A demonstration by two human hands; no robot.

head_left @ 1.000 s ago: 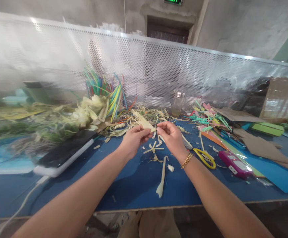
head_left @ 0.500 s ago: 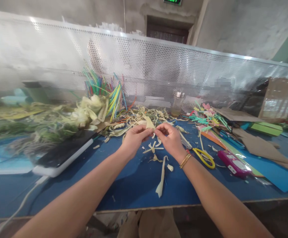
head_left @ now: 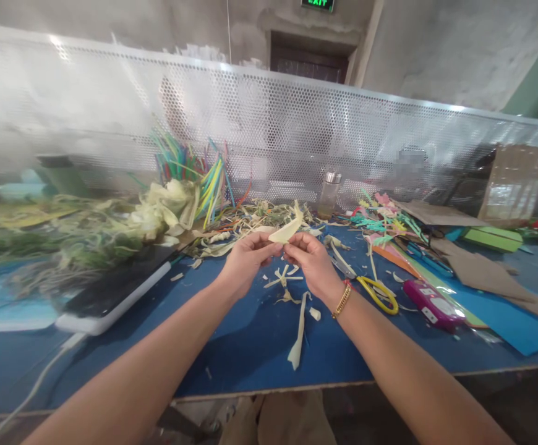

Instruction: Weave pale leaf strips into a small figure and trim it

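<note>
Both hands meet over the middle of a blue table [head_left: 250,346]. My left hand [head_left: 245,259] and my right hand [head_left: 313,262] each pinch the lower end of a pale yellow leaf strip [head_left: 287,230], which sticks up and to the right between them. A gold bracelet circles my right wrist. Pale strip scraps [head_left: 297,337] lie on the table just below the hands. Scissors with yellow handles [head_left: 378,293] rest to the right of my right hand.
A pile of pale and green leaf strips [head_left: 157,216] and coloured straws [head_left: 204,173] stands at the back left. A tablet [head_left: 111,290] lies left. A glass jar [head_left: 329,194], a pink box [head_left: 433,303], coloured paper and cardboard [head_left: 482,272] lie right. Perforated metal screen behind.
The hands have closed together on the strip. Its free end swung from pointing up-left to pointing up-right. The view shifted slightly.
</note>
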